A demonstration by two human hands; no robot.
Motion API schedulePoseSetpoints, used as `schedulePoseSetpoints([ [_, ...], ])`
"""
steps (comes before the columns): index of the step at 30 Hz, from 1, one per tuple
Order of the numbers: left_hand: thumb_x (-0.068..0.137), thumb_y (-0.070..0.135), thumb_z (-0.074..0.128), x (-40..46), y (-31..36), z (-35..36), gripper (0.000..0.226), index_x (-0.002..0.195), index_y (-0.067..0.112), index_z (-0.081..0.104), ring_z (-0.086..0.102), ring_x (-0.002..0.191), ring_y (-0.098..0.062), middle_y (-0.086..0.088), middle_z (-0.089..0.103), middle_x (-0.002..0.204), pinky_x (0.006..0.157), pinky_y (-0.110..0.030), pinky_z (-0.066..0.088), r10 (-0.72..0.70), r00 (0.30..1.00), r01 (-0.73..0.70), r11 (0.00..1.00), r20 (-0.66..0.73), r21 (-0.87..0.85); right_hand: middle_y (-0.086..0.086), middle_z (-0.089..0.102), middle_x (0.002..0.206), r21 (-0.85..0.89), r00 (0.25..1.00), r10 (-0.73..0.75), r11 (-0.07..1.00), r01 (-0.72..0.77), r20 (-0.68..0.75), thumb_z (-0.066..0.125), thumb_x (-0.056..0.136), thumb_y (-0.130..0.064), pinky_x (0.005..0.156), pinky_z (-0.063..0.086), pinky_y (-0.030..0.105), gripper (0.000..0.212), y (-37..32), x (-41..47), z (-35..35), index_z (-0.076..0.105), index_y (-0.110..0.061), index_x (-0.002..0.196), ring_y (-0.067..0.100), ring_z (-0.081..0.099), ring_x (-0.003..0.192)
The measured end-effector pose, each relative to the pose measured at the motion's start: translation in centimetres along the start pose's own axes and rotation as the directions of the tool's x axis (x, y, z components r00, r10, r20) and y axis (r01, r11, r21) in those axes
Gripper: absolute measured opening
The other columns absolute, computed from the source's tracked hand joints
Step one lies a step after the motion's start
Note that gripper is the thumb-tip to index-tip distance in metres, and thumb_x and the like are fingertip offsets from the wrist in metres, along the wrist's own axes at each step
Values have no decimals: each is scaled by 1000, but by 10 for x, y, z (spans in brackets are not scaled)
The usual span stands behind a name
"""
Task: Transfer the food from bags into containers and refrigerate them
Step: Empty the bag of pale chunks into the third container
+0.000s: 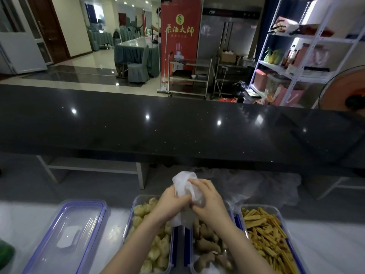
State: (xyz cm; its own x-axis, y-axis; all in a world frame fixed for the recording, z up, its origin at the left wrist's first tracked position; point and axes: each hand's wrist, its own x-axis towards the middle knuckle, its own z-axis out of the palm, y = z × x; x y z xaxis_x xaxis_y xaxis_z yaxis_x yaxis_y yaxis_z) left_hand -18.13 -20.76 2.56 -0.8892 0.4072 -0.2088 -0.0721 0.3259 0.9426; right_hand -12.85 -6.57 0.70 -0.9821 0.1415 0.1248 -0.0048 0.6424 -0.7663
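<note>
Two hands scrunching one emptied bag
Left hand (169, 202) and right hand (209, 202) both clenching the bag (186, 187), directly above the ginger container (209, 248)

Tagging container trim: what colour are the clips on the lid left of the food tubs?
Blue-purple trim on a clear lid, seen in the head view.

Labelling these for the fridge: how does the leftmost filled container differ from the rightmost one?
The left container holds pale, rounded puffy pieces; the right container holds thin orange-yellow sticks. The left forearm crosses over the left container, while the right container lies uncovered. Both are clear, blue-trimmed, lidless and on the white counter.
</note>
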Motion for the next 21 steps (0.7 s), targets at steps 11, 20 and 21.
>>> schedulePoseSetpoints([
  [11, 97, 31, 52, 1, -70, -53, 45, 141, 26, 45, 37, 136, -9, 6, 46, 145, 108, -24, 32, 253, 920, -75, 863, -299, 499, 13, 60, 109, 47, 790, 593, 803, -594, -155, 59, 91, -33, 78, 59, 40, 33, 24, 58, -1, 57, -7, 111, 22, 64, 84],
  [20, 93, 64, 22, -30, -101, -46, 70, 154, 31, 9, -7, 150, -11, 8, 0, 163, 119, -29, -6, 187, 979, -53, 600, -75, 799, 8, 10, 159, 223, 855, 425, 902, -370, -297, 52, 95, -41, 108, 35, 45, 68, -2, 35, 9, 21, -16, 149, 31, 26, 142],
  [21, 95, 62, 26, -34, -101, -45, 68, 154, 32, 8, -6, 150, -10, 10, -1, 163, 119, -28, -5, 195, 977, -55, 611, -83, 790, 6, 7, 159, 240, 852, 400, 912, -333, -338, 54, 94, -41, 108, 34, 45, 68, -2, 31, 10, 22, -18, 149, 30, 24, 142],
])
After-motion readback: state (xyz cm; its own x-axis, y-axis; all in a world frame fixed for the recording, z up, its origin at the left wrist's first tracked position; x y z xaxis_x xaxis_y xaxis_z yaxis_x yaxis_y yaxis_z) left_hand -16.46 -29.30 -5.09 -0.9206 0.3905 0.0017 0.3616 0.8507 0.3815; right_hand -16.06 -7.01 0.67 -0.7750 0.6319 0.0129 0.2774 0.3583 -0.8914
